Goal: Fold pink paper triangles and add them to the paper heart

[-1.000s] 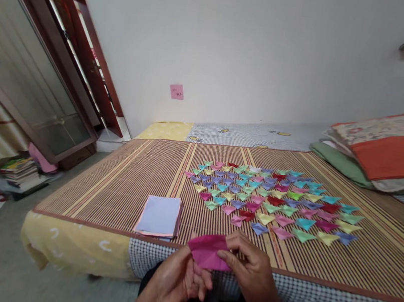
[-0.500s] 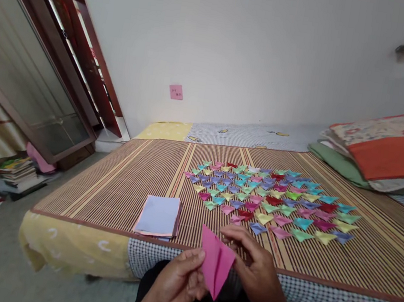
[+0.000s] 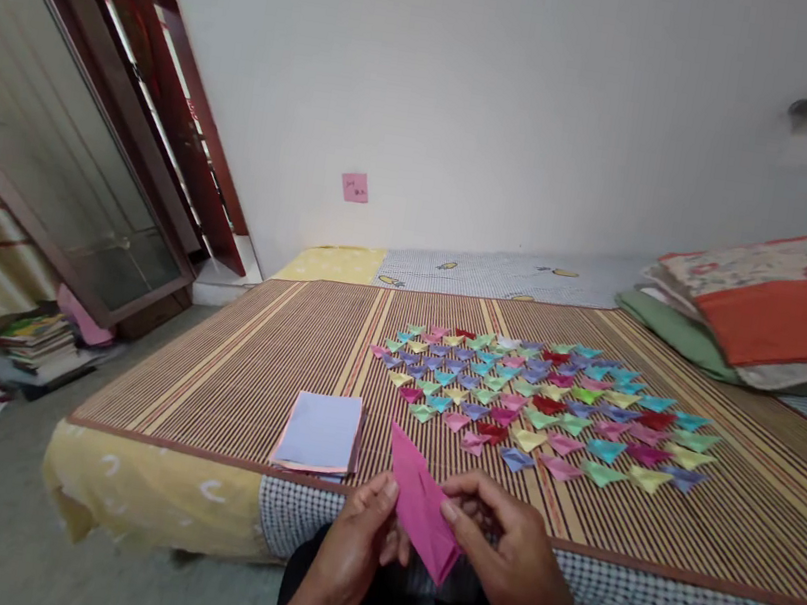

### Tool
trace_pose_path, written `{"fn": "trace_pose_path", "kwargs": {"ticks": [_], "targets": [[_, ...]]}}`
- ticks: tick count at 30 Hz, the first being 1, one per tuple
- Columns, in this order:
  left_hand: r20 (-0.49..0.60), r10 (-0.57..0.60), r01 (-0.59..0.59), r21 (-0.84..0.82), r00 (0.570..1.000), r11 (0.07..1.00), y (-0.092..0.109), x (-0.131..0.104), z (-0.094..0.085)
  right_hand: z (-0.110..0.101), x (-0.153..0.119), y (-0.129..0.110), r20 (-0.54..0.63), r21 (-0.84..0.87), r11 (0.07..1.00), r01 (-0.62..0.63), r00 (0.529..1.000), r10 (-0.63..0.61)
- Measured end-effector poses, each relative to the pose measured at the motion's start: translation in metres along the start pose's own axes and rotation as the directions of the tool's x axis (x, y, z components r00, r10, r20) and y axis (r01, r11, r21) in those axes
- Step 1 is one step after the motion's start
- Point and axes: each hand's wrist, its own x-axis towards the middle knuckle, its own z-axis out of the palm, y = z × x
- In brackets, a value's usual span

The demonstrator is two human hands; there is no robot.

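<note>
A partly folded sheet of pink paper (image 3: 421, 502) is held up between my two hands, above my lap at the front edge of the bed. My left hand (image 3: 360, 534) pinches its left edge between thumb and fingers. On the other side, my right hand (image 3: 501, 535) grips the right edge, thumb on the near face. The fingertips behind the paper are partly hidden. Beyond my hands, several rows of small folded paper pieces (image 3: 525, 402) in many colours lie on the striped mat (image 3: 252, 351).
Left of my hands sits a stack of square paper (image 3: 319, 432), pale blue on top. Folded bedding (image 3: 789, 310) is piled at the right. A pink note (image 3: 354, 187) is stuck on the wall. Books (image 3: 41, 339) stand at the far left by a door.
My right hand has closed onto the pink paper's right edge, where its fingers were looser before. The paper has tilted and now looks narrower, its two sides drawn closer together.
</note>
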Motion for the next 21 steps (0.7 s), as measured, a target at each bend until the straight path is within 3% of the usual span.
{"fn": "trace_pose_path", "kwargs": {"ticks": [4,9,14,18,21], "targets": [[-0.014,0.028,-0.028,-0.021,1.0,0.999,0.004,-0.003,0.005,0.006,-0.001,-0.004,0.09,0.056,0.998,-0.006,0.996,0.001],[-0.015,0.055,-0.055,0.01,0.998,0.998,0.011,-0.016,0.011,0.015,-0.003,0.008,-0.057,-0.22,0.959,0.177,0.979,-0.194],[-0.145,-0.039,0.03,-0.063,0.989,0.998,0.012,-0.017,0.009,0.016,-0.006,0.016,-0.114,-0.305,0.918,0.253,0.947,-0.299],[-0.087,-0.101,0.099,-0.032,0.991,0.995,0.015,-0.013,0.009,0.006,-0.009,0.011,-0.199,-0.24,0.964,0.114,0.966,-0.164],[-0.077,-0.074,0.08,0.074,0.994,0.994,0.017,-0.014,0.012,-0.001,-0.013,0.009,-0.176,-0.151,0.988,0.015,0.984,-0.042]]}}
